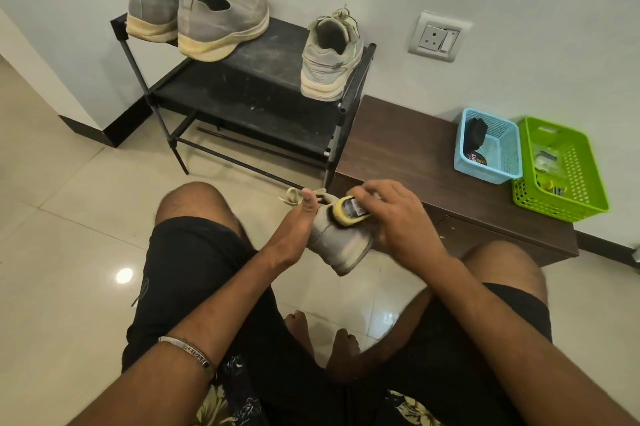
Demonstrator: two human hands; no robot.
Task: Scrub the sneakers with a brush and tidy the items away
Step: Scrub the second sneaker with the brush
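Seated, knees apart, bare feet on the tiled floor [69, 211]. Grey sneaker [337, 245] held up between the knees, heel toward the camera, lace end [289, 198] sticking out past the thumb. Left hand [294, 231] gripping it on the left side, thumb up along the collar, fingers hidden behind so can't say exactly how they wrap. Right hand [398, 214] curled over a small brush [349, 211] with a yellow rim and a printed label, pressed down on the top of the sneaker near the opening. Metal bangle [188, 349] on the left wrist.

Up on the black shoe rack [249, 93]: matching laced sneaker [332, 58] at the right end of the top shelf, heel facing out, plus a pair of grey slip-ons [204, 17] at the left end, side by side and touching. Low brown counter [408, 148] just right of the rack, against the wall. On it, a blue basket [485, 169] with something black inside, and a green basket [585, 183] touching it on the right with small bits too tiny to make out. Wall socket [438, 37] above.
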